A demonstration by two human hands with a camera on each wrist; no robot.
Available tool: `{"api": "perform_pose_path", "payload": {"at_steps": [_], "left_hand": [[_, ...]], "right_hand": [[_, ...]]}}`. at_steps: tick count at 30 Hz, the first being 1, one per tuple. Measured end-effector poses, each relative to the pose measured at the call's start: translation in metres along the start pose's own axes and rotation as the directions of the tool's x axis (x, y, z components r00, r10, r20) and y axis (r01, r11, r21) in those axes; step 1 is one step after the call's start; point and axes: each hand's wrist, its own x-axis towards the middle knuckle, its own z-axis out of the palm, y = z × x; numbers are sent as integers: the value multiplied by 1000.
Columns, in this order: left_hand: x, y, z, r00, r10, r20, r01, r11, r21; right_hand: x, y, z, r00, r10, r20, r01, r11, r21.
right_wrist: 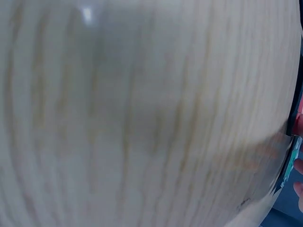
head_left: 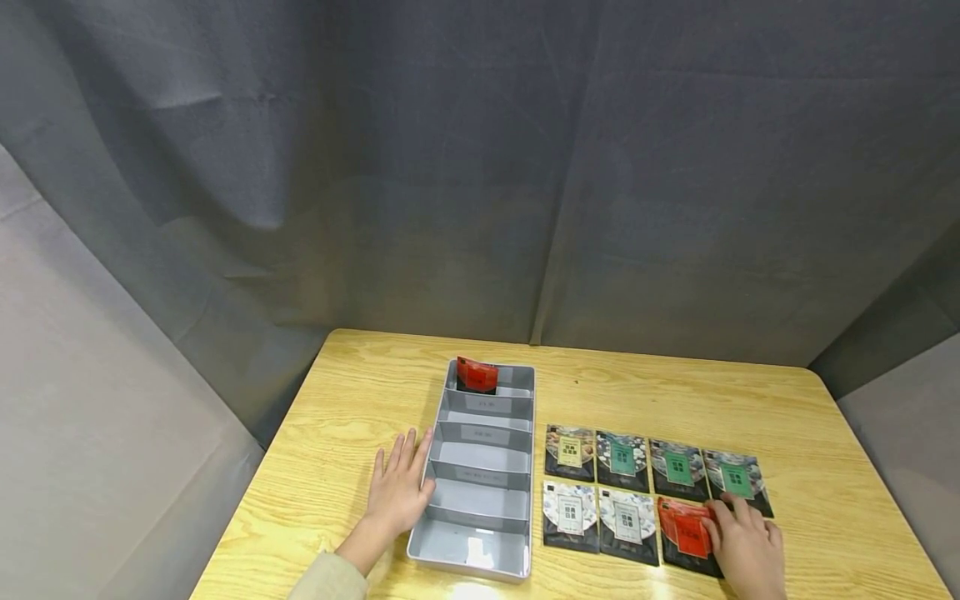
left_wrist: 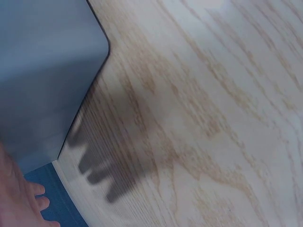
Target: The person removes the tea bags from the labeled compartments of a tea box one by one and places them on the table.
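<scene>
A grey divided tray stands on the table, with labels on its dividers. My left hand rests against the tray's left side with its fingers spread; in the left wrist view part of this hand shows beside the grey wall. A red and black packet stands in the farthest compartment. To the right of the tray, my right hand touches the right edge of another red packet, which lies on the table. Its fingertips show at the right wrist view's edge, close to red and green packets.
Around the red packet lie a yellow-labelled packet, green-labelled packets and two white-labelled packets in two rows. The wooden table ends at a dark grey curtain behind and at the sides.
</scene>
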Motion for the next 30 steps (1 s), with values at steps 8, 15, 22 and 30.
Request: {"api": "perform_pose_path", "payload": {"at_steps": [8,15,22,30], "left_hand": [[0,0,1,1000,4,-5,-4,1000,0],[0,-1,0,1000,-3,2,3,1000,-3],[0,-1,1,1000,-2,0,2,1000,-5],[0,-1,1,1000,-2,-4,2,1000,-8]], "right_hand": [[-2,-1,1,1000,13,3,-14,1000,13],[0,-3,3,999,14,-31,-13,999,39],[2,-4,9,1000,7,25,-8,999,33],[4,-8,8,1000,18,23,-20,998,55]]}}
